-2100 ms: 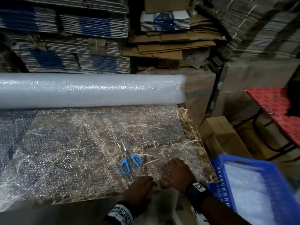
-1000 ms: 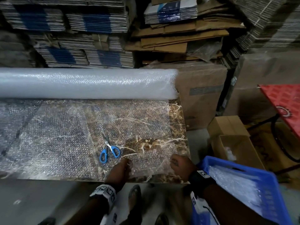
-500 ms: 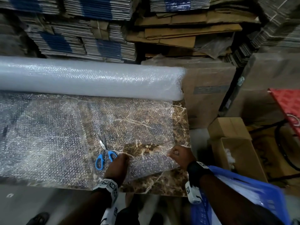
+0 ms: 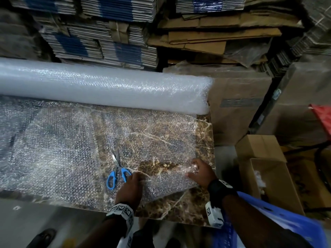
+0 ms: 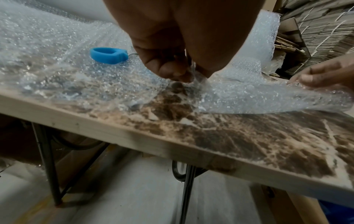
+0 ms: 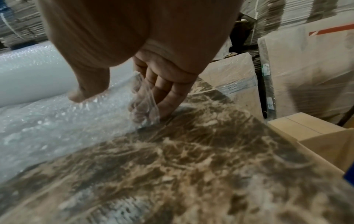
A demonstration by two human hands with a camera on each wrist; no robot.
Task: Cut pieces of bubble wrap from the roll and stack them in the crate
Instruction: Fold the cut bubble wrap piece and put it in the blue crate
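We find both hands gripping one cut piece of bubble wrap (image 4: 157, 140) at the tabletop's (image 4: 179, 210) near right corner: the left hand (image 4: 129, 188) pinches its near edge, and the right hand (image 4: 201, 173) has fingers curled under its right corner, which is lifted off the surface. The roll (image 4: 103, 86) lies along the far edge, with more unrolled wrap spread across the left. The scissors (image 4: 117, 173) lie just beside the left hand, apparently on the wrap. In our judgement, lifting the piece could drag or tip the scissors toward the near edge. The thin film could also stretch or fold on itself if the hands pull unevenly. The crate (image 4: 279, 221) sits low beyond the right edge.
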